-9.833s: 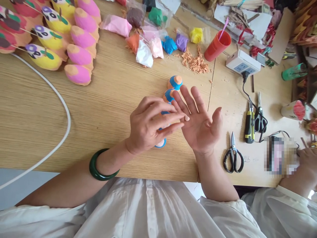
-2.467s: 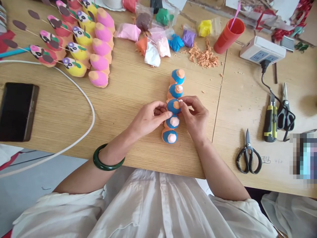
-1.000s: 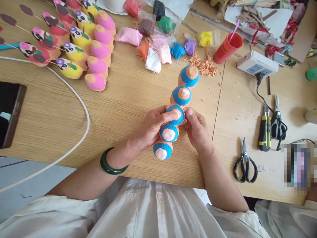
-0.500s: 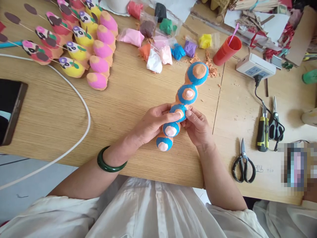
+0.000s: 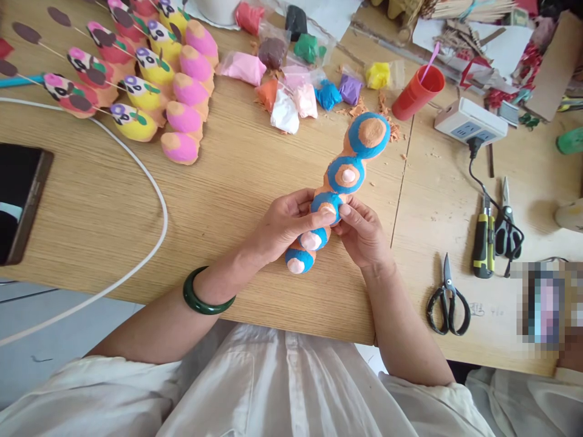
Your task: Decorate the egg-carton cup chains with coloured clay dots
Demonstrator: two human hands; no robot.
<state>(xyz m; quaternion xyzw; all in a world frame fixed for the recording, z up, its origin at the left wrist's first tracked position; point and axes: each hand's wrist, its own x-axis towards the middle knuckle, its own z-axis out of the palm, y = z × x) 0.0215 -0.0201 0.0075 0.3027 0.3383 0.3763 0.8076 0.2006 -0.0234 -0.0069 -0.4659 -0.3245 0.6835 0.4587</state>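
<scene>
At the left edge of the frame, a dark-screened device (image 5: 22, 206) lies near a white cable (image 5: 157, 188), which curves across the table and drops over the front edge at lower left. The upper left is crowded with rows of red shapes (image 5: 75, 97), yellow shapes (image 5: 135, 124) and pink shapes (image 5: 181, 147); thin sticks with brown ovals (image 5: 26, 33) jut leftward from the red ones. To their right, at upper middle, is a cluster of coloured bags (image 5: 285, 113).

In the centre, you hold a strip (image 5: 328, 199) of five joined blue-and-orange bumps, tilted toward the upper right. Your left hand (image 5: 282, 227) is half curled around its left side, thumb on the middle bump. Your right hand (image 5: 363, 233) pinches the same bump's right side, fingers bent. The strip's top end partly covers orange shavings (image 5: 356, 108).

At upper right stand a red cup (image 5: 416, 94) and a white socket block (image 5: 471, 121); its black cord (image 5: 474, 173) trails down beside a yellow-black cutter (image 5: 483, 246) and grey scissors (image 5: 507, 215). Black-handled scissors (image 5: 449, 284) lie below. Another person's sleeve (image 5: 514, 400) fills the lower right corner, under a blurred patch.

Plain wood shows between the cable and your left hand. The table (image 5: 218, 188) has a seam (image 5: 401, 188) right of your hands; its front edge passes below your wrists, with pale floor (image 5: 68, 328) beyond at lower left.
</scene>
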